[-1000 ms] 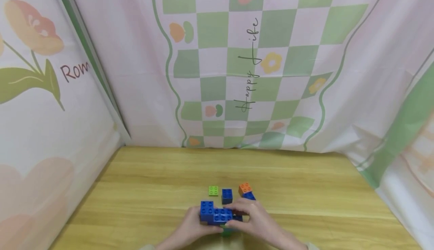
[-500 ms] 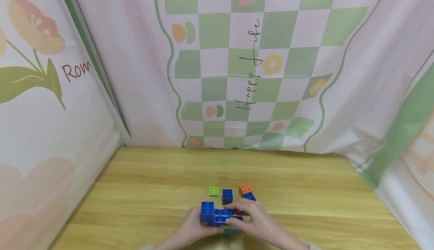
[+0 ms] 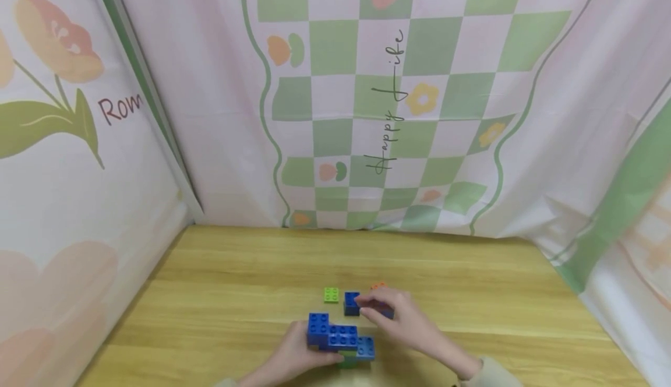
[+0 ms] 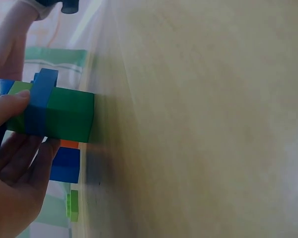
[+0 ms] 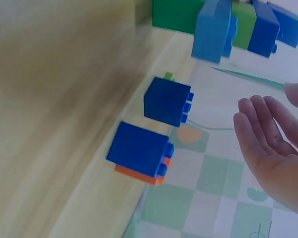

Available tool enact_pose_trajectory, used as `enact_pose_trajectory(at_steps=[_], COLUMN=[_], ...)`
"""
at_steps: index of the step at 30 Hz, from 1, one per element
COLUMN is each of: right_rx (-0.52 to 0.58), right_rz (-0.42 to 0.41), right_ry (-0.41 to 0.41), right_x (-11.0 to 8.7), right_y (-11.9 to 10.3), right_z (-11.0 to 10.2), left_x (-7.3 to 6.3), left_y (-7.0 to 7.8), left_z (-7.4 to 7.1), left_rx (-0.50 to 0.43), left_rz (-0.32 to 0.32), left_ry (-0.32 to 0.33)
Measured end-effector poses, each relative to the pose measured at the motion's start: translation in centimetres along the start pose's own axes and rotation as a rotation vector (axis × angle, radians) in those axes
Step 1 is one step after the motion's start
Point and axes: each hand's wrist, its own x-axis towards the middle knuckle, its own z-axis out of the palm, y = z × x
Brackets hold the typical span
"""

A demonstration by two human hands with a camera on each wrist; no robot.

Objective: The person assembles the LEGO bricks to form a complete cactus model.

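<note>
My left hand (image 3: pixel 295 352) grips a stack of building bricks (image 3: pixel 343 337), thumb along the near side. In the left wrist view the stack shows a dark green brick (image 4: pixel 70 114) at its base, then a blue layer and a lime one, with more blue above. My right hand (image 3: pixel 401 316) hovers past the stack, fingers loosely bent. The right wrist view shows nothing in that hand, apart from the loose bricks. Nearest to it are a dark blue brick (image 3: pixel 352 303) and another blue brick (image 5: pixel 139 148), partly covered by the hand in the head view.
An orange brick (image 5: pixel 139 174) lies against the second blue brick. Left of them on the wooden table (image 3: pixel 251 282) sits a small lime brick (image 3: pixel 331 295). Printed cloth (image 3: pixel 335 136) hangs behind the table and at both sides.
My right hand has let go of the stack and moved forward over the loose bricks, uncovering a lighter blue brick on the stack's right. The left hand keeps its grip, almost still.
</note>
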Motion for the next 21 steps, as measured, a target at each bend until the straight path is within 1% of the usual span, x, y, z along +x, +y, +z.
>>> enact_pose_trajectory(at_steps=[5, 10, 16, 21], right_rx=[-0.006, -0.001, -0.037, -0.075], right_rz=[0.006, 0.031, 0.077, 0.100], right_ry=[-0.033, -0.076, -0.135, -0.185], right_x=[1.2, 2.5, 4.4, 5.9], right_y=[0.2, 0.3, 0.4, 0.9], right_z=[-0.9, -1.5, -2.0, -2.0], left_x=[-0.2, -0.3, -0.4, -0.3], left_y=[0.2, 0.2, -0.1, -0.2], left_z=[-0.1, -0.3, -0.4, -0.4], left_rx=[-0.026, -0.040, -0.058, -0.058], left_rz=[0.004, -0.008, -0.034, -0.078], left_ry=[-0.014, -0.035, -0.049, -0.050])
